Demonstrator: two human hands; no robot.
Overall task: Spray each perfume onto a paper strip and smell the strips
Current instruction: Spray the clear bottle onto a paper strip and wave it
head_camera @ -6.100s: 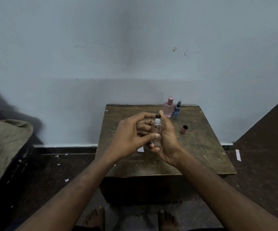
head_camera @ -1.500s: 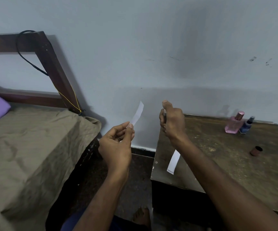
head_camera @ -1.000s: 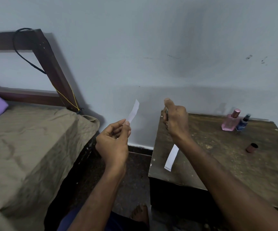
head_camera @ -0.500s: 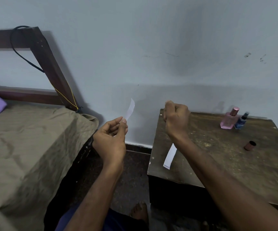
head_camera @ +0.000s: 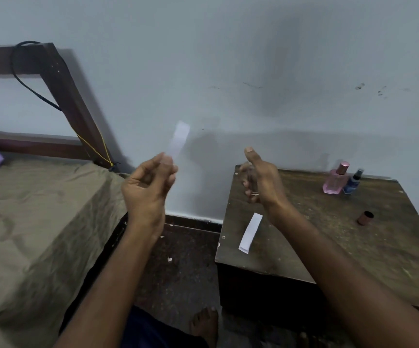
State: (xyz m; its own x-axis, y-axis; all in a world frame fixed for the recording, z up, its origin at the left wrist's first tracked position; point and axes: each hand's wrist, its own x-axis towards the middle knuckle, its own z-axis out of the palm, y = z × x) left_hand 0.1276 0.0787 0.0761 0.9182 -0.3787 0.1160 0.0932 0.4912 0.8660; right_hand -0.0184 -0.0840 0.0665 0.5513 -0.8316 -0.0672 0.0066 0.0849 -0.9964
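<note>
Raised higher: left hand point(head_camera: 150, 189) pinching blurred paper strip point(head_camera: 178, 141).

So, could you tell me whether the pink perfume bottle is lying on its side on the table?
No, the pink bottle stands upright at the back of the table, beside the small blue bottle.

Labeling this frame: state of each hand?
Left hand: pinching a paper strip.
Right hand: curled around a small clear bottle, mostly hidden.
</note>
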